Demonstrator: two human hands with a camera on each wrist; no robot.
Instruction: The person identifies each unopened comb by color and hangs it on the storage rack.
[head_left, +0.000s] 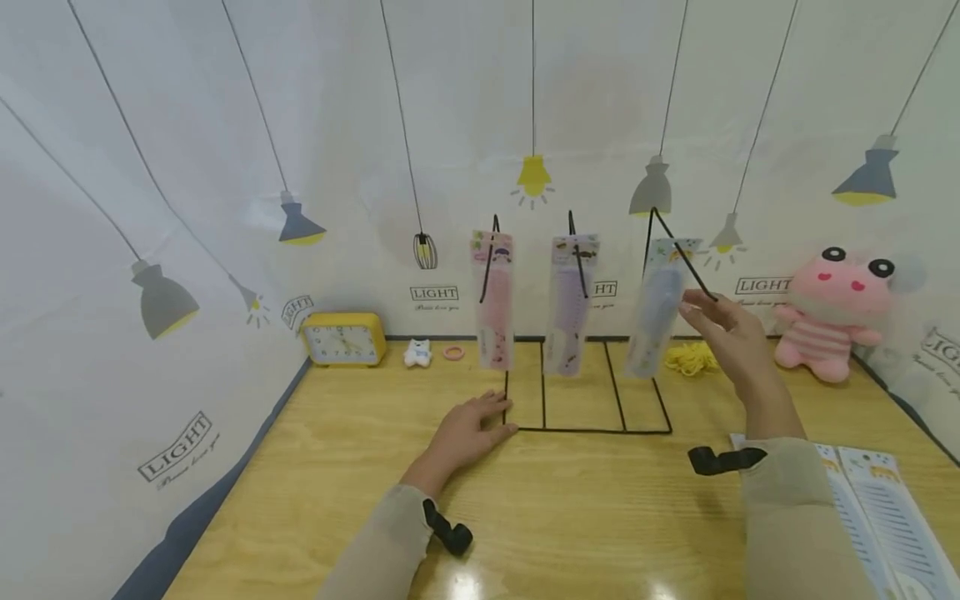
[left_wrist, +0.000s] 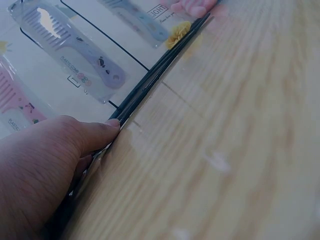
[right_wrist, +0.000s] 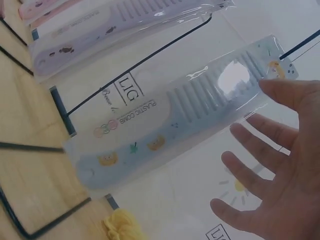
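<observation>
- Left hand (head_left: 468, 433) laid flat on the wooden table (head_left: 570, 508), fingers straight, pressed against the base of the black wire rack (head_left: 585, 429); nothing gripped.
- Right hand (head_left: 731, 333) raised, fingers spread loosely, nothing clasped; fingertips just beside the blue packaged comb (head_left: 656, 312).
- Blue comb hung on the rack's right hook; purple comb (head_left: 570, 304) and pink comb (head_left: 495, 300) hung to its left.
- Yellow clock (head_left: 343, 340) and pink plush (head_left: 832, 312) seen by the backdrop.
</observation>
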